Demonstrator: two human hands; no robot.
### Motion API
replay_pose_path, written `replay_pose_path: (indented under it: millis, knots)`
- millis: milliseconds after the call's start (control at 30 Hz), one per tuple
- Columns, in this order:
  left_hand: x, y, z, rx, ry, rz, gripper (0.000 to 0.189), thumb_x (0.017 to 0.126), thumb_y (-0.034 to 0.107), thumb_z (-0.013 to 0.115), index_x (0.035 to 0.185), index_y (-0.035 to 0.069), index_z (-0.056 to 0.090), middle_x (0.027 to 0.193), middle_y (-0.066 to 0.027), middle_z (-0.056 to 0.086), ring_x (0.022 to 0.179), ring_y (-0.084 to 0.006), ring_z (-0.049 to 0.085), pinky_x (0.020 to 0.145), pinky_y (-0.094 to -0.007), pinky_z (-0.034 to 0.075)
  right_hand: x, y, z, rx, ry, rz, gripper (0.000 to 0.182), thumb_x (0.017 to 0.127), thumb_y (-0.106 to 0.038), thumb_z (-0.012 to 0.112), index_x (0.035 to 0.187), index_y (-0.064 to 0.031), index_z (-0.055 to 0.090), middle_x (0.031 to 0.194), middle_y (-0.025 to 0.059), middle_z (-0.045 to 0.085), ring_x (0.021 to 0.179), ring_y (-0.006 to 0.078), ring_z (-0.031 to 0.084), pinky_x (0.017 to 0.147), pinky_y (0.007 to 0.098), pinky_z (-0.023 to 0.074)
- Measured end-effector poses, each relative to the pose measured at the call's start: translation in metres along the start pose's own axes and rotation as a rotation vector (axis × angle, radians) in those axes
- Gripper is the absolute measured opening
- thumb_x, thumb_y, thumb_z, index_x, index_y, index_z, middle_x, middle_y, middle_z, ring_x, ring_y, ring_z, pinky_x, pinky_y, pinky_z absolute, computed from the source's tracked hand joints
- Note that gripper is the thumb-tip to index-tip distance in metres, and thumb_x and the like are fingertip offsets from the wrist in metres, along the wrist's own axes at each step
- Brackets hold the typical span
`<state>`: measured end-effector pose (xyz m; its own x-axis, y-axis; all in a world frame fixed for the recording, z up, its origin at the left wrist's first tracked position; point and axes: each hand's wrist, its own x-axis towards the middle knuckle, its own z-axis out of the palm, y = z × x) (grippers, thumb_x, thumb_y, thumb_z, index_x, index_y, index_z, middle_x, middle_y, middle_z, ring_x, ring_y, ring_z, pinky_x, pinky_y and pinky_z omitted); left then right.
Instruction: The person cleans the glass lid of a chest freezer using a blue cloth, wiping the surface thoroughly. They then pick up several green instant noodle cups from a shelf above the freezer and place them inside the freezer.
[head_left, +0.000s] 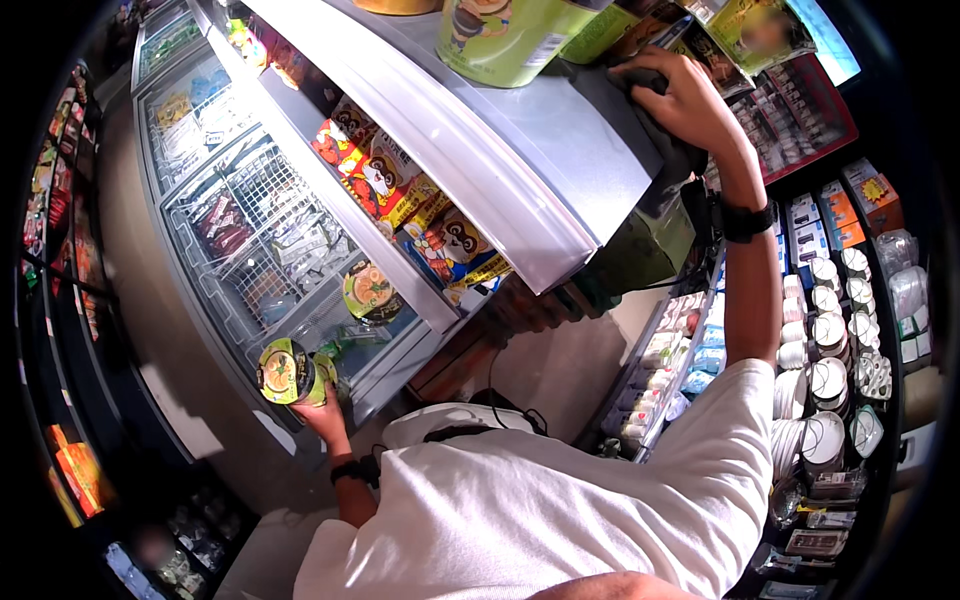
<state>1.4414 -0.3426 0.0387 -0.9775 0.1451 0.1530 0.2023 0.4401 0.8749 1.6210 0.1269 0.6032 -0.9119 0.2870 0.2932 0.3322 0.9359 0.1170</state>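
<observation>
My left hand (322, 414) grips a green instant noodle cup (289, 373) by its side, low over the near corner of a chest freezer. A similar round noodle container (370, 291) rests on the freezer's glass beside it. My right hand (679, 94) is raised to the end of a grey shelf (555, 142) and holds a bunched dark cloth (660, 142) against its edge. Left of that hand, large green noodle tubs (499, 37) stand on the shelf. The fingertips of my right hand are partly hidden in the cloth.
The chest freezer (174, 225) holds wire baskets of packaged food. Bagged snacks (386, 176) fill the shelf below the grey one. A green box (649, 244) is beneath the shelf's end. Racks with stacked white bowls (829, 379) stand at right, and a dark goods rack (67, 247) at far left.
</observation>
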Motion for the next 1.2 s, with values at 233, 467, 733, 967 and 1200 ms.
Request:
replay_pose_path:
  millis: [233, 467, 733, 967, 1200]
  knots:
    - [-0.001, -0.011, 0.0, 0.005, -0.007, -0.041, 0.081, 0.081, 0.022, 0.083, 0.14, -0.007, 0.036, 0.135, -0.0276, 0.051, 0.124, -0.0401, 0.053, 0.108, -0.0476, 0.039, -0.005, -0.034, -0.015, 0.06, -0.07, -0.146, 0.035, 0.076, -0.01, 0.063, 0.109, -0.0031, 0.073, 0.109, 0.0166, 0.064, 0.101, 0.0376, 0.064, 0.089, 0.0433, 0.0509]
    - [-0.001, 0.001, 0.003, 0.011, -0.009, -0.024, 0.084, 0.079, 0.033, 0.084, 0.137, -0.007, 0.039, 0.133, -0.0292, 0.052, 0.122, -0.0439, 0.053, 0.105, -0.0497, 0.041, -0.004, -0.011, -0.008, -0.059, -0.064, 0.016, 0.034, 0.079, -0.012, 0.061, 0.11, -0.0041, 0.074, 0.105, 0.0171, 0.066, 0.1, 0.0365, 0.065, 0.09, 0.042, 0.0504]
    - [-0.001, 0.006, -0.005, -0.016, 0.038, -0.029, 0.082, 0.079, 0.028, 0.084, 0.138, -0.007, 0.039, 0.131, -0.029, 0.056, 0.118, -0.0438, 0.057, 0.101, -0.049, 0.044, -0.014, -0.056, -0.025, 0.029, -0.104, -0.042, 0.028, 0.094, -0.023, 0.063, 0.11, -0.0012, 0.071, 0.11, 0.0169, 0.066, 0.101, 0.0352, 0.065, 0.089, 0.0405, 0.05]
    - [0.001, 0.008, -0.007, -0.081, -0.029, -0.021, 0.072, 0.082, 0.022, 0.081, 0.135, -0.008, 0.042, 0.129, -0.0275, 0.056, 0.116, -0.0396, 0.057, 0.102, -0.0465, 0.043, -0.004, -0.081, -0.006, 0.056, 0.142, -0.203, 0.021, 0.094, -0.018, 0.065, 0.107, -0.0018, 0.06, 0.101, 0.017, 0.065, 0.099, 0.0367, 0.062, 0.089, 0.0426, 0.05]
    - [0.0, 0.026, -0.003, -0.002, -0.003, 0.068, 0.07, 0.084, 0.024, 0.08, 0.135, -0.009, 0.044, 0.126, -0.0293, 0.057, 0.115, -0.042, 0.057, 0.103, -0.0472, 0.043, -0.011, -0.045, -0.009, -0.031, 0.019, -0.159, 0.025, 0.1, -0.019, 0.056, 0.107, 0.0035, 0.063, 0.102, 0.0204, 0.063, 0.101, 0.0398, 0.06, 0.09, 0.0447, 0.0494]
